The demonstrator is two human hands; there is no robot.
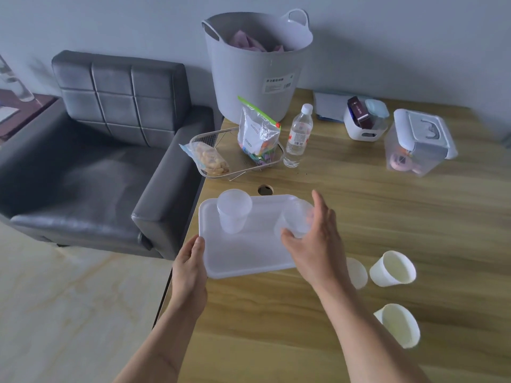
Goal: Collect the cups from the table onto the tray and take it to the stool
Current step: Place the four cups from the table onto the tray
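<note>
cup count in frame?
5. One stands on the tray, far left; one in the right hand over the tray; three on the table at right, one part hidden by the arm.

**Count of things in view**

Five cups: two clear plastic cups, one standing on the tray [221, 261] at [233, 211] and one at [297, 222], and three white paper cups on the bench [387, 217] at [392, 268], [399, 324] and [358, 272]. One tray. One water bottle [298, 134]. One grey tub [257, 67]. One wire basket [221, 139]. Two bags, [258, 134] and [207, 158]. Two hands, [189, 269] and [318, 241].
</note>
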